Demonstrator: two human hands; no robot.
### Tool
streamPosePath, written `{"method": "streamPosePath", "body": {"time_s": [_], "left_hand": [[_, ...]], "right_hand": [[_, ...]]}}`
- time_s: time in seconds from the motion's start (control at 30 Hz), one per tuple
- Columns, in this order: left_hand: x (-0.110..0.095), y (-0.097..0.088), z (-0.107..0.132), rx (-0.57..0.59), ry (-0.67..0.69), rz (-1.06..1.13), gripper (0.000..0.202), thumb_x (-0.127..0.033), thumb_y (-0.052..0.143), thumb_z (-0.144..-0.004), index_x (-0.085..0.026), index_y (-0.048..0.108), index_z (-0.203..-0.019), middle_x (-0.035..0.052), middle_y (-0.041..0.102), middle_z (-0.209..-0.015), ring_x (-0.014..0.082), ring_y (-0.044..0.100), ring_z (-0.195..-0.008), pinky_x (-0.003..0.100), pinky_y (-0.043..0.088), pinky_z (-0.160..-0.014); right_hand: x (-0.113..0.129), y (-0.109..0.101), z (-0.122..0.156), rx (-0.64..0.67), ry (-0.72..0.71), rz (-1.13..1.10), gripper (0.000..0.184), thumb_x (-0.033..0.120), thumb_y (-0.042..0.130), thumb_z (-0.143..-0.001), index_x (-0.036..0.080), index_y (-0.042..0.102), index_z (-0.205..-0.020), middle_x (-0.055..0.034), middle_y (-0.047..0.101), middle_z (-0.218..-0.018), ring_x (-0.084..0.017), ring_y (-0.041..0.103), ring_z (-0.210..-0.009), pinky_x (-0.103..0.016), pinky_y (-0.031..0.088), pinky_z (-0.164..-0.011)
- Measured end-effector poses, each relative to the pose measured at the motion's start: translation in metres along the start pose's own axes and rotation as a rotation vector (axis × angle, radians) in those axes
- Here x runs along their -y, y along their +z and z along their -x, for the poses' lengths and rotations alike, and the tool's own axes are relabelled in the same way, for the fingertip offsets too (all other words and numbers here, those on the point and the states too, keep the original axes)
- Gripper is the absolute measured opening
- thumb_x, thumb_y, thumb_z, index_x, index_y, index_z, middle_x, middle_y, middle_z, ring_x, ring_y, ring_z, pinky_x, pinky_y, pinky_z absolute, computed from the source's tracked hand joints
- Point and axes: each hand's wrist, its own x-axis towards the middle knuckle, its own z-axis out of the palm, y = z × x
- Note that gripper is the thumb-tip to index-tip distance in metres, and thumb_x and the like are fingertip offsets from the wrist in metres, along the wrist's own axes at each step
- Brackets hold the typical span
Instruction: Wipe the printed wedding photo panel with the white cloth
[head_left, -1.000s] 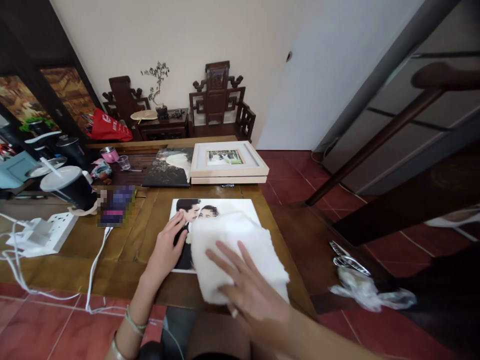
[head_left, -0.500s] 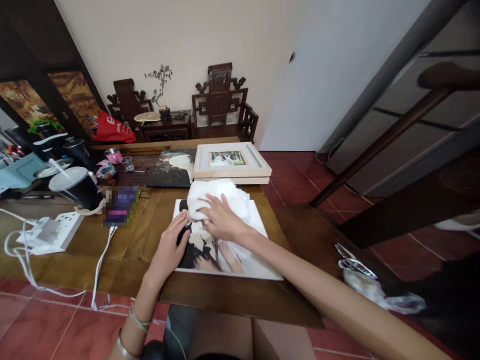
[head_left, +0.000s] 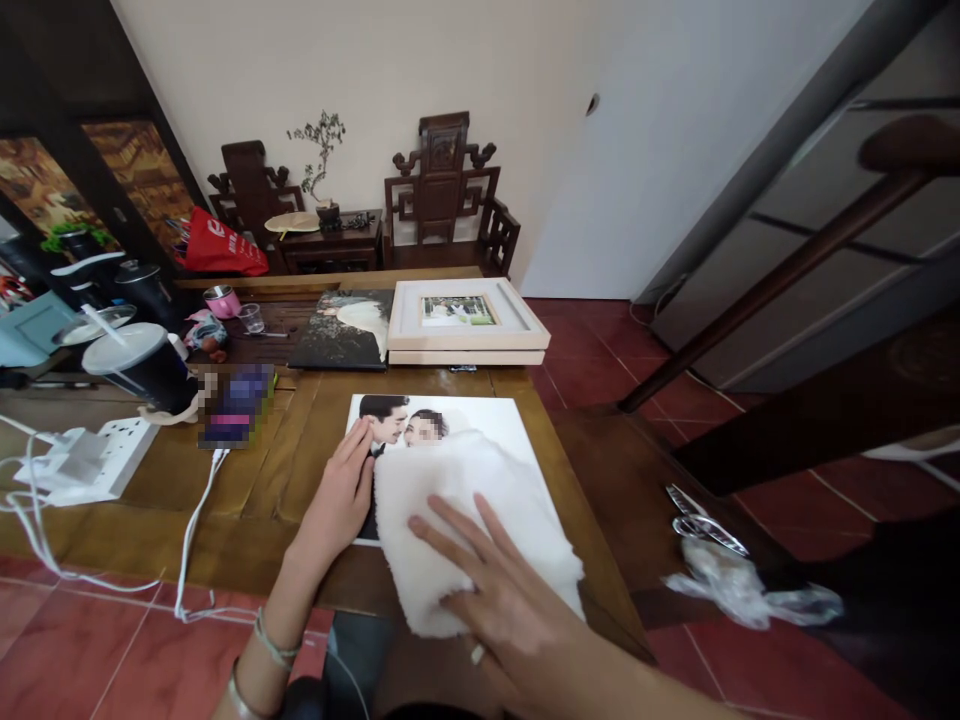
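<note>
A photo panel (head_left: 491, 410) showing two people lies flat on the wooden table in front of me. My left hand (head_left: 341, 490) rests along its left edge, fingers stretched out and close together. Over the panel's middle and near part is spread a fluffy white cloth (head_left: 457, 480), its lower edge reaching past the panel toward the table's front edge. On top of this cloth lies my right hand (head_left: 487, 580), flat with its fingers spread. Most of the picture's lower half is hidden under the cloth.
Framed pictures (head_left: 517, 325) are stacked behind the panel, beside a dark photo panel (head_left: 341, 345). To the left are a phone (head_left: 236, 405) on a cable, a lidded cup (head_left: 142, 370) and a power strip (head_left: 112, 465). Scissors (head_left: 705, 525) and crumpled plastic (head_left: 727, 580) lie right.
My right hand and the white cloth have moved toward me across the panel. The cloth has spread out from a bunch, baring the panel's far part. My left hand stays at the left edge.
</note>
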Motion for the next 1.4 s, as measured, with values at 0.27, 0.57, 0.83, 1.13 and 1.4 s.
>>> {"method": "streamPosePath", "body": {"time_s": [0.27, 0.57, 0.83, 1.13, 1.4], "left_hand": [[-0.001, 0.0, 0.0, -0.031, 0.028, 0.027, 0.044, -0.027, 0.033, -0.097, -0.021, 0.039, -0.14, 0.0086, 0.039, -0.147, 0.0195, 0.032, -0.138, 0.043, 0.025, -0.115], [-0.009, -0.014, 0.007, -0.152, 0.109, 0.172, 0.053, -0.044, 0.019, -0.098, -0.021, 0.03, -0.145, 0.0046, 0.028, -0.153, 0.0195, 0.018, -0.143, 0.04, 0.016, -0.117], [-0.008, -0.006, 0.007, 0.031, 0.039, 0.06, 0.048, -0.037, 0.03, -0.098, -0.022, 0.032, -0.144, 0.0057, 0.03, -0.152, 0.0202, 0.022, -0.142, 0.042, 0.02, -0.116], [-0.006, -0.001, 0.002, 0.029, 0.043, -0.013, 0.045, -0.029, 0.039, -0.095, -0.017, 0.042, -0.138, 0.0098, 0.039, -0.147, 0.0207, 0.031, -0.139, 0.043, 0.027, -0.114], [-0.012, -0.006, -0.001, 0.003, 0.077, -0.023, 0.034, -0.023, 0.04, -0.094, -0.02, 0.058, -0.123, 0.0104, 0.057, -0.13, 0.0238, 0.048, -0.126, 0.044, 0.037, -0.106]], "right_hand": [[-0.055, -0.022, -0.07, -0.061, 0.216, 0.084, 0.035, 0.008, 0.05, -0.071, 0.015, 0.065, -0.102, -0.0148, 0.04, -0.144, -0.036, 0.02, -0.138, -0.067, 0.011, -0.107], [-0.014, 0.003, -0.077, 0.037, -0.011, 0.015, 0.028, 0.017, 0.053, -0.073, 0.018, 0.066, -0.098, -0.011, 0.035, -0.148, -0.038, 0.016, -0.139, -0.069, 0.005, -0.107], [-0.012, -0.026, -0.008, 0.059, -0.027, -0.07, 0.03, 0.01, 0.047, -0.065, 0.019, 0.065, -0.086, -0.0073, 0.047, -0.14, -0.028, 0.024, -0.139, -0.058, 0.008, -0.113], [-0.069, -0.03, -0.065, -0.091, 0.292, -0.12, 0.037, 0.011, 0.038, -0.079, 0.012, 0.062, -0.108, -0.0152, 0.054, -0.132, -0.029, 0.028, -0.137, -0.059, 0.01, -0.112], [-0.058, -0.014, -0.157, -0.084, 0.202, -0.2, 0.04, 0.012, 0.039, -0.083, 0.02, 0.06, -0.116, -0.0069, 0.054, -0.134, -0.027, 0.032, -0.135, -0.058, 0.011, -0.111]]}}
